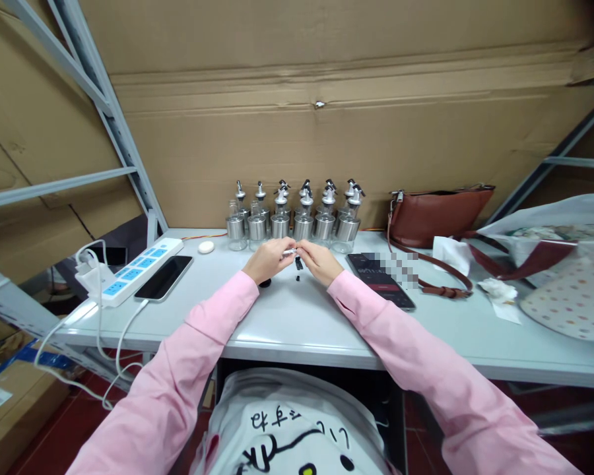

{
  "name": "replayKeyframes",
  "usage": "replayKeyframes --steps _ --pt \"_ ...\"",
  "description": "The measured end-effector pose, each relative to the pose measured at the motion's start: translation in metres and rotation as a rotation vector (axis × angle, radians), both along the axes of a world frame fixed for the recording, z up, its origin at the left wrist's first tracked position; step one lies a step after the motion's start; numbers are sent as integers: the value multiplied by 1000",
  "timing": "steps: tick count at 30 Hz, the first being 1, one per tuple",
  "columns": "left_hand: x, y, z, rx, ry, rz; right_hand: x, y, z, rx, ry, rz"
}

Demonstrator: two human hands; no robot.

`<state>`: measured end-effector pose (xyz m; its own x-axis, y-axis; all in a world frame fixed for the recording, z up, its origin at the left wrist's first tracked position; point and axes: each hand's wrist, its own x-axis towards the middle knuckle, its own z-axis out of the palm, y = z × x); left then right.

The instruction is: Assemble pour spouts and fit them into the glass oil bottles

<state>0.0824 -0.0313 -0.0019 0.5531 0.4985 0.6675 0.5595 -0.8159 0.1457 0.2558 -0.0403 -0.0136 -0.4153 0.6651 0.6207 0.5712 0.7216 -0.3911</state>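
My left hand is closed in a pinch on a small silver pour spout, mostly covered by the fingers. Fingertips of my right hand meet it from the other side and close on its end. Just below the fingertips are small black pieces, with a tiny black bit on the table nearer me. Something round and black shows partly beneath my left wrist. Behind my hands stand several glass bottles with metal bands. Most carry silver spouts with black flip caps; the front-left ones show bare necks.
On the left of the white table lie a power strip, a charging phone and a white round disc. To the right are a dark tablet, a brown handbag, crumpled tissue and a plastic bag.
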Motion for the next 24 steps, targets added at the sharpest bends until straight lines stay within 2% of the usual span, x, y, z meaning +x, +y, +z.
replayKeyframes --steps 4,6,12,16,19,24 --pt "1 2 -2 51 -13 34 -1 -2 1 -21 52 24" --pt "1 3 -3 48 -25 28 -2 -2 2 -90 126 37" --pt "2 2 -2 23 -14 32 -3 3 2 -510 517 182" --pt "3 1 -3 2 2 15 -3 6 1 -713 590 255" --pt "3 1 -4 -25 -2 13 -3 6 -1 -757 586 285" --pt "3 1 -3 -50 -24 2 -5 7 -2 -733 567 296"
